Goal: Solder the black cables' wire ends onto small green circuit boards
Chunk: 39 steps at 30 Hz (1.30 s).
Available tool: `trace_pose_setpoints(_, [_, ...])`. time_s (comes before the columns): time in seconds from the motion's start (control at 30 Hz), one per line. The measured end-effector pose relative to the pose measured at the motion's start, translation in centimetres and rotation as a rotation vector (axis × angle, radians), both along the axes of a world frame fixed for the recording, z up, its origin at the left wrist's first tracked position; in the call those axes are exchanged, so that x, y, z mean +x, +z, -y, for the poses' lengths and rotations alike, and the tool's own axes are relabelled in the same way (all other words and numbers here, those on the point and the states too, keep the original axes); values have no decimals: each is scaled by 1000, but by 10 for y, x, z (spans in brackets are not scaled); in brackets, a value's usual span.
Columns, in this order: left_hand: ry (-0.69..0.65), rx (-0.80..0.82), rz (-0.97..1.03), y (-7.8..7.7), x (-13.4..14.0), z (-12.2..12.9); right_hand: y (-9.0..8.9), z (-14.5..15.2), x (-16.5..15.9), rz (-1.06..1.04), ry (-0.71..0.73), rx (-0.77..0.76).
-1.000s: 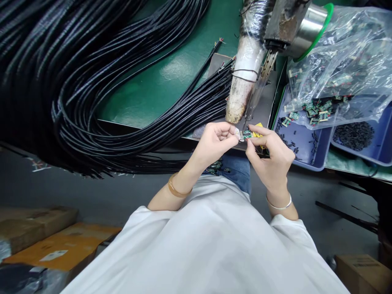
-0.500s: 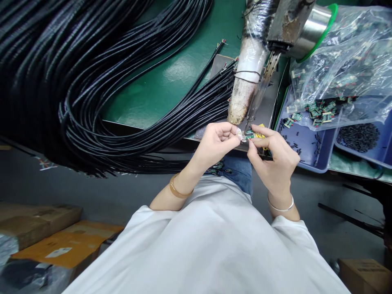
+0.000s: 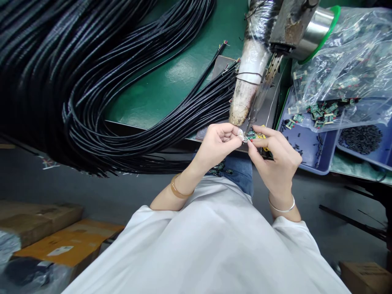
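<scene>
My left hand (image 3: 223, 139) is closed, with thumb and index finger pinched beside a small whitish piece (image 3: 241, 134); what lies inside the fingers is hidden. Facing it, my right hand (image 3: 272, 149) pinches a small green circuit board (image 3: 251, 136) between thumb and fingers. Thin metal strands or pins bridge the short gap between the whitish piece and the board. Just above the board is the tip of a soldering iron (image 3: 273, 67) with a perforated metal sleeve. Something yellow (image 3: 261, 137) shows behind my right fingertips.
Black cables (image 3: 171, 118) cover the left and reach toward my left hand. A plastic-wrapped tube (image 3: 248, 87) hangs over the work beside a green-rimmed spool (image 3: 323, 34). Rightward are a blue tray (image 3: 326, 159), a bag (image 3: 361, 53) of circuit boards and black pieces (image 3: 360, 138).
The whole view has shifted slightly. Both hands keep almost the same pose around the board, which is turned a little, and a thin silvery wire now shows more plainly above my right hand.
</scene>
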State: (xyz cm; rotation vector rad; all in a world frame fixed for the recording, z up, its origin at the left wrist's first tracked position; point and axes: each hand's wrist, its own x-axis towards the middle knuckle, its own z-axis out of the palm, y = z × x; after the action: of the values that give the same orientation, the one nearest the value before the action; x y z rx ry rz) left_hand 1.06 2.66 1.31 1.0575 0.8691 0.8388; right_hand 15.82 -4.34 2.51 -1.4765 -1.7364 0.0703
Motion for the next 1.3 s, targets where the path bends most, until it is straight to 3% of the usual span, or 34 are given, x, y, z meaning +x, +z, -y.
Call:
trace_pose_setpoints(0.57, [-4,35,-42,1,-1,1,5,0,-2,38,-13,-46])
trace_pose_setpoints(0.7, [-69,13,-56,-5,-3,1,0,1,0,0,-2,-71])
trace_pose_setpoints(0.83, [-162,49,-70,-7,-5,8,-2,2,7,-109,-87,-124])
trace_pose_setpoints(0.97, [-215,128,-108,-5,-14,16,-2,6,10,-198,-13,-210])
trace_pose_setpoints(1.17, [-82,229,-70,-8,-29,26,-19,14,-2,-290,-95,7])
trace_pose_setpoints(1.3, [-83,100,67,-10,-30,28,-30,17,-9,-146,12,274])
